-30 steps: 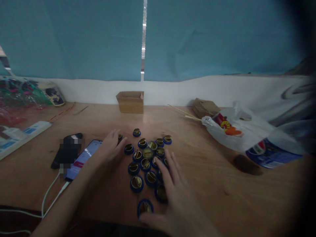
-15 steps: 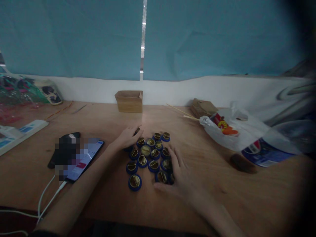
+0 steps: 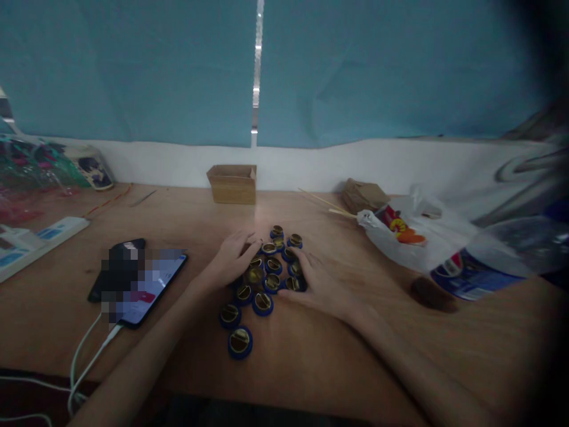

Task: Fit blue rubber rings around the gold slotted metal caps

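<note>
Several round blue caps with gold-coloured, ridged insides (image 3: 272, 282) lie in a cluster on the wooden table (image 3: 355, 367). My left hand (image 3: 234, 255) rests against the cluster's left side, fingers stretched out and thumb apart, partly covering some pieces. On the other side, my right hand (image 3: 315, 284) curves around the right edge with thumb and fingers spread, hiding parts of the pieces beside it. Neither hand lifts a piece. Two pieces lie nearer to me, outside the hands: a blue-rimmed one (image 3: 230, 316) and, lowest, another blue-rimmed one (image 3: 240, 342).
A small open cardboard box (image 3: 233, 187) stands by the wall. To the left lie a lit phone (image 3: 153, 290), a dark device (image 3: 120, 270), white cables and a power strip (image 3: 66, 228). A plastic bag (image 3: 400, 237), a blue-labelled bottle (image 3: 480, 273) and a crumpled brown packet (image 3: 362, 194) are at right.
My right hand has moved up and left, pushing the right-hand pieces farther from me and closer together. My left hand has shifted slightly, its thumb now over the cluster's left edge.
</note>
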The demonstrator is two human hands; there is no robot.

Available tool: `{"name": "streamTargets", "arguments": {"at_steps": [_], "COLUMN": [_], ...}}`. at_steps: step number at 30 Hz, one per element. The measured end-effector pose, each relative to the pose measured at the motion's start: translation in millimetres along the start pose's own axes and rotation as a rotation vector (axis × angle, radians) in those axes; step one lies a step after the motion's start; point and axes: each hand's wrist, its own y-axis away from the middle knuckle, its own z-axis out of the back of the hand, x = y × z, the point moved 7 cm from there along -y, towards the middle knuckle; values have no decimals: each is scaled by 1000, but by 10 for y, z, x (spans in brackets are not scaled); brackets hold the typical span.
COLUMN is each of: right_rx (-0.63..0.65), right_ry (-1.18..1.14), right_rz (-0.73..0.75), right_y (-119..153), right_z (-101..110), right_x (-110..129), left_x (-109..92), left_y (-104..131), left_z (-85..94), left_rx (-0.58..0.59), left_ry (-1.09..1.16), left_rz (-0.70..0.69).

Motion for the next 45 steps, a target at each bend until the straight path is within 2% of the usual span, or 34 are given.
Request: {"name": "streamTargets", "arguments": {"at_steps": [2,4,6,8,10,14,16,19,23,25,27,29,32,36,39,42,45], "right_rx": [-37,-84,-150,-212,-251,-259,-252,-291,-346,-280,-169,-81,-70,-135,-157,-192,-258], "right_ry": [18,35,45,41,27,-24,-50,-91,-220,-364,-564,-776,-971,-880,-716,-559,-461], "right_rz": [9,19,23,28,43,93,124,169,170,110,36,-22,-77,-111,-104,-64,-14], "right_y": [12,41,70,91,105,129,141,170,224,230,228,225,220,224,230,234,245], "right_z": [52,122,194,242,252,205,191,240,346,326,256,184,139,116,110,159,246], "right_x": [41,92,141,185,225,280,309,379,485,503,505,503,458,378,377,403,401], "left_x": [-140,-277,-288,-260,-219,-106,-125,-290,-535,-626,-674,-673,-679,-663,-574,-486,-486], "left_y": [219,547,918,1253,1480,1629,1615,1531,1217,987,743,528,361,352,370,373,380], "left_z": [189,308,312,233,48,-231,-287,-277,-75,31,55,-4,-127,-238,-309,-399,-455], "left_rx": [-5,-6,-9,-59,-47,-76,-116,-186,-299,-338,-300,-215,-158,-201,-171,-6,170], "left_ry": [-19,-68,-142,-216,-240,-284,-299,-291,-141,-33,86,204,234,218,263,485,784], "left_rz": [-24,-41,51,93,52,-27,-82,-192,-252,-292,-324,-310,-316,-330,-247,-138,-55]}}
